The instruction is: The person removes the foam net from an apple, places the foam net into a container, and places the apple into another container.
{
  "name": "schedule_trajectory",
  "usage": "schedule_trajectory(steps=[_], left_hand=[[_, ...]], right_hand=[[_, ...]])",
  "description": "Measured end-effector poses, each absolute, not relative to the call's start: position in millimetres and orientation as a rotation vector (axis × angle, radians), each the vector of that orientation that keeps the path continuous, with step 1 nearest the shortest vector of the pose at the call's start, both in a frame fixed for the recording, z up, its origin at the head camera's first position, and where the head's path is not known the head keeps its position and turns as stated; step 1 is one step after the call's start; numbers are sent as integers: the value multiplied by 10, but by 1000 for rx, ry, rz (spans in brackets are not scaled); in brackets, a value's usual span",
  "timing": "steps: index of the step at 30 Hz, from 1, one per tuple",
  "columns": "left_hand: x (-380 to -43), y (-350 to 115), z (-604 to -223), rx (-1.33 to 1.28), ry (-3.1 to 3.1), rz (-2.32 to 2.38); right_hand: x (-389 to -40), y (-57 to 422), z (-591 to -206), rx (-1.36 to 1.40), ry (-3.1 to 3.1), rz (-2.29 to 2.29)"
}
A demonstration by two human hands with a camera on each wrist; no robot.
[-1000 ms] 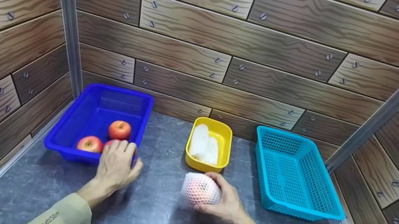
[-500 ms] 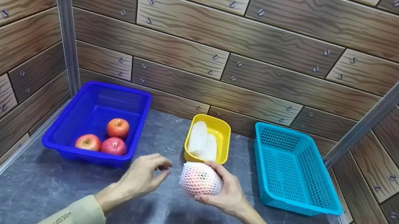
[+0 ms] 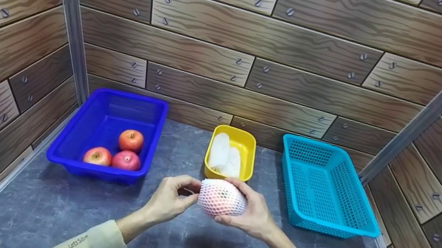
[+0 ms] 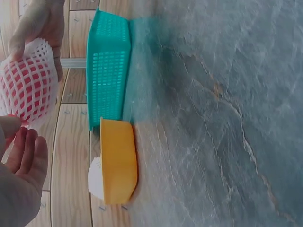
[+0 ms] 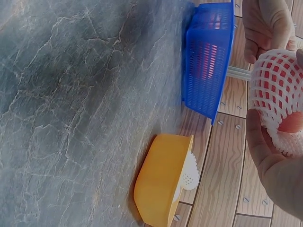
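My right hand (image 3: 254, 215) grips an apple in a white foam net (image 3: 220, 201) above the table, just in front of the yellow box (image 3: 249, 147). At the left side of that apple, the thumb and fingertips of my left hand (image 3: 167, 198) pinch the net's edge. Red apple skin shows through the mesh, and in the right wrist view the apple (image 5: 292, 123) is bare at the net's opening. Several white foam nets (image 3: 220, 151) lie in the yellow box. Three bare apples (image 3: 130, 141) sit in the near right part of the blue basket (image 3: 105, 99).
The blue basket stands at the left and a teal basket (image 3: 305, 189) at the right, with the yellow box between them near the back wall (image 3: 201, 57). Wood-patterned panels enclose the grey marbled table (image 3: 65, 210) on the left, back and right.
My left hand has let go of an apple in the blue basket and moved right to the netted apple. My right hand has kept its hold, nearly in place.
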State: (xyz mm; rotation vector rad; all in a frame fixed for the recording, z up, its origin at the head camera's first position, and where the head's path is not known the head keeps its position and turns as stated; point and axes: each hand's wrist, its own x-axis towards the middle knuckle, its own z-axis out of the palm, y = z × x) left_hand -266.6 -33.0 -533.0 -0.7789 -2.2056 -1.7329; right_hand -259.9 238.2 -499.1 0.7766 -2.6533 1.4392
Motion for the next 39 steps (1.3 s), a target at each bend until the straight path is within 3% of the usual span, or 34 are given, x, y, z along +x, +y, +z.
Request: schedule_trajectory(steps=[8,19,39], left_hand=[[-2607,-298,-5300,-923,-2100,-2007],[-2574,-229,-5295,-1070,-2025,-2010],[-2568,-158,-5346,-970,-2237,-1946]], right_hand=[[-2610,2385,-5020,758,-2684,1426],[-2613,2379,-5042,850,-2622,1411],[-2587,2365,-5078,987,-2555,1576]])
